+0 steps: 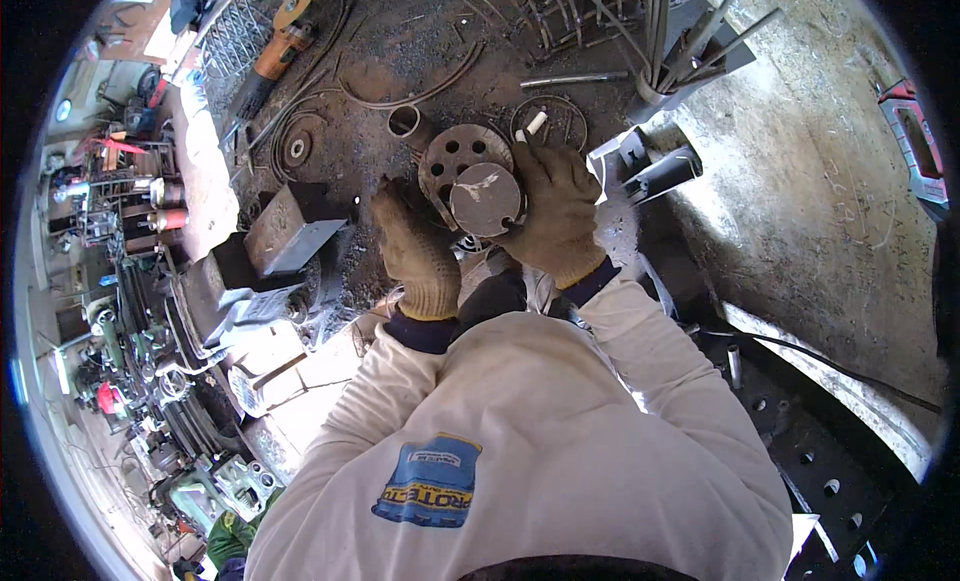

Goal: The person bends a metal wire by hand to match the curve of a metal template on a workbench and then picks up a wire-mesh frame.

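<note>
My left hand [417, 249], in a brown knit work glove, is raised beside the metal parts. Its fingers look stretched out and a dark gap separates them from the plate. My right hand [556, 209], gloved alike, grips the right edge of a round grey metal disc [485, 200], its thumb at the lower rim. The disc overlaps a rusty round plate with several holes [462, 153]; what supports them underneath is hidden. A small white stick [520, 136] shows at my right fingertips. Another white stick [537, 122] lies over a thin metal ring [570, 109].
A short pipe piece [405, 123] stands behind the plate. An orange angle grinder [275, 59] lies far left, near bent rods [430, 93]. A metal block [287, 231] is at left. A holder with upright bars [655, 86] stands at far right; a cable [830, 361] runs at right.
</note>
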`<move>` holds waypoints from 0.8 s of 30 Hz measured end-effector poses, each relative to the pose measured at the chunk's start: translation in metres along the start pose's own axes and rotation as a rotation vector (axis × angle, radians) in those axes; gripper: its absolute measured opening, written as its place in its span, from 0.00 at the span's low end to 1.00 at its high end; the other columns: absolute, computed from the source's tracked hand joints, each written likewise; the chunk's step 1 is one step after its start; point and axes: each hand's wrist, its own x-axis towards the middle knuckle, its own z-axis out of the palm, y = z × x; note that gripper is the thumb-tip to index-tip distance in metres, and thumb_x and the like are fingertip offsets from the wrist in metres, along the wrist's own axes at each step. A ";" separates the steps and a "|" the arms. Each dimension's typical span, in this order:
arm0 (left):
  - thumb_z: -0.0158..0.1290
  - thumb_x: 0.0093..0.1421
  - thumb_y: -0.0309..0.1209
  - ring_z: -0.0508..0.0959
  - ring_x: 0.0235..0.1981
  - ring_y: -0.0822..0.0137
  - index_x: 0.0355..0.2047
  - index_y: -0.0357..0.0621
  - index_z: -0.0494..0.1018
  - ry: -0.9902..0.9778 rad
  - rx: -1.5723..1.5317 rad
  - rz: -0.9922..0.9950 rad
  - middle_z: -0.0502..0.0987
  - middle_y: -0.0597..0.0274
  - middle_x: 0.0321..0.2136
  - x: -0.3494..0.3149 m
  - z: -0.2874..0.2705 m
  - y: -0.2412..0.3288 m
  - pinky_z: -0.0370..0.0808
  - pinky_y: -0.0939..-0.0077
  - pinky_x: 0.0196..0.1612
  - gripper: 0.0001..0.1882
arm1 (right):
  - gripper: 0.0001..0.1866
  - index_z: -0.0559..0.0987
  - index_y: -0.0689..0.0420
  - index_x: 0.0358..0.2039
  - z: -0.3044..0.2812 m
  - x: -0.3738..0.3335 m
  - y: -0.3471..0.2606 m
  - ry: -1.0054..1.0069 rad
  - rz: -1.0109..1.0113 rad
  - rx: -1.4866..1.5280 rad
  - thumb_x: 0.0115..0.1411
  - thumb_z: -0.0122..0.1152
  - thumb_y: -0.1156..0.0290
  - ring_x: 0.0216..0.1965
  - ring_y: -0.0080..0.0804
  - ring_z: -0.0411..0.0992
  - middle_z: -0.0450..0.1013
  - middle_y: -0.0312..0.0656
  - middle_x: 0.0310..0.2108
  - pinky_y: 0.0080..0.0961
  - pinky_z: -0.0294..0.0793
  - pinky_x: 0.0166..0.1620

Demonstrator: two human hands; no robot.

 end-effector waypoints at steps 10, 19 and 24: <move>0.40 0.71 0.32 0.59 0.66 0.50 0.70 0.41 0.45 0.141 -0.780 0.242 0.51 0.47 0.68 0.032 0.027 -0.012 0.60 0.55 0.66 0.30 | 0.48 0.70 0.56 0.58 0.010 0.001 0.001 0.084 -0.019 0.069 0.34 0.75 0.53 0.58 0.54 0.60 0.66 0.47 0.52 0.50 0.62 0.55; 0.32 0.73 0.42 0.55 0.68 0.49 0.71 0.43 0.40 -0.026 -1.122 0.158 0.49 0.44 0.69 0.045 0.022 0.001 0.57 0.54 0.67 0.32 | 0.45 0.69 0.59 0.59 0.014 0.000 -0.003 0.118 -0.024 0.136 0.38 0.72 0.58 0.57 0.57 0.61 0.65 0.51 0.56 0.52 0.60 0.57; 0.41 0.69 0.37 0.62 0.64 0.46 0.69 0.40 0.46 0.035 -0.774 0.153 0.55 0.40 0.65 0.043 0.023 -0.014 0.62 0.53 0.64 0.32 | 0.47 0.68 0.58 0.60 0.021 -0.002 0.005 0.114 -0.082 0.021 0.38 0.73 0.56 0.58 0.55 0.61 0.65 0.50 0.56 0.52 0.58 0.60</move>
